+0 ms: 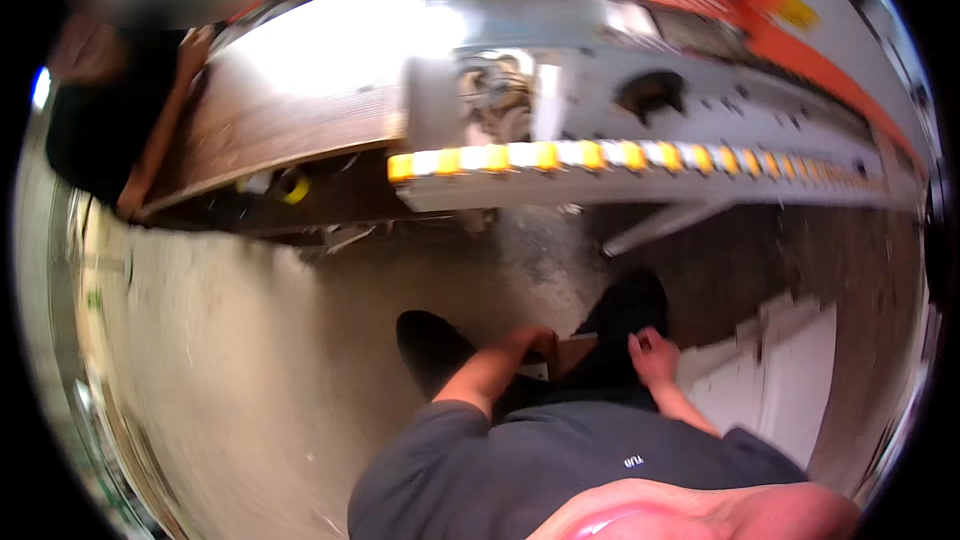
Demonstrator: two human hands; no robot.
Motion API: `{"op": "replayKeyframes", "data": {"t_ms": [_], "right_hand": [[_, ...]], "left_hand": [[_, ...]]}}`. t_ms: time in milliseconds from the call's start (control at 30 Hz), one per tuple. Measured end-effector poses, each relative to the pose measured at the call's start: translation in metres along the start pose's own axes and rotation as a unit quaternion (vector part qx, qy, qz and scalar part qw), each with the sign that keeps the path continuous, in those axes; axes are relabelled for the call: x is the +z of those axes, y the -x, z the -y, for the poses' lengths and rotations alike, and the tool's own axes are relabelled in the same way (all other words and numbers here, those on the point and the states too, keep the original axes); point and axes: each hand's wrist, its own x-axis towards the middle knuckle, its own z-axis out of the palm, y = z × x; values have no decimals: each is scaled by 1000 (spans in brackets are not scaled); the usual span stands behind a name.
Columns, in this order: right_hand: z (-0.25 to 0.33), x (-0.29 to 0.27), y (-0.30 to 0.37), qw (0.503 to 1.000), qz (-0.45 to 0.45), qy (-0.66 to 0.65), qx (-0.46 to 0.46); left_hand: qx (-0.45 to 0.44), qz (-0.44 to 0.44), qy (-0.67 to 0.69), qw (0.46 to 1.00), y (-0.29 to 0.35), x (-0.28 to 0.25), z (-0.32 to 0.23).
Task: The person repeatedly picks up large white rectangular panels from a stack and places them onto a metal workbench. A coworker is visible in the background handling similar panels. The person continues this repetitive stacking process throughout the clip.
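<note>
My left hand (537, 344) is in front of my body, its fingers closed on a small flat brown board piece (575, 352) that extends toward my right leg. Blur and the hand hide part of the board. A small pale patch shows just below that hand, and I cannot make out what it is. My right hand (655, 355) hangs beside my right thigh, fingers loosely curled with a gap between them, and nothing shows in it. Both hands are apart from the machine ahead.
Ahead stands a grey machine table (590, 95) edged by a row of yellow and white rollers (550, 155). A wooden worktable (300, 130) adjoins it on the left, where another person (110, 120) leans. White panels (800, 370) lie low on my right.
</note>
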Motion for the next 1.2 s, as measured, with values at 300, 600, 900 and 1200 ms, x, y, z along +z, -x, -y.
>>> {"op": "replayKeyframes", "data": {"t_ms": [300, 600, 900, 1200], "right_hand": [[-36, 2, 22, 991, -61, -114, -36], [-98, -71, 79, 939, -190, -267, 104], [-435, -139, 173, 482, -365, -697, 386], [-500, -103, 184, 427, -406, -692, 417]], "left_hand": [[-71, 10, 59, 996, 58, -26, -98], [-27, -181, -261, 948, 71, -16, -63], [-99, -259, -129, 952, 93, 7, -89], [-136, -297, -253, 911, 89, 35, -138]]}}
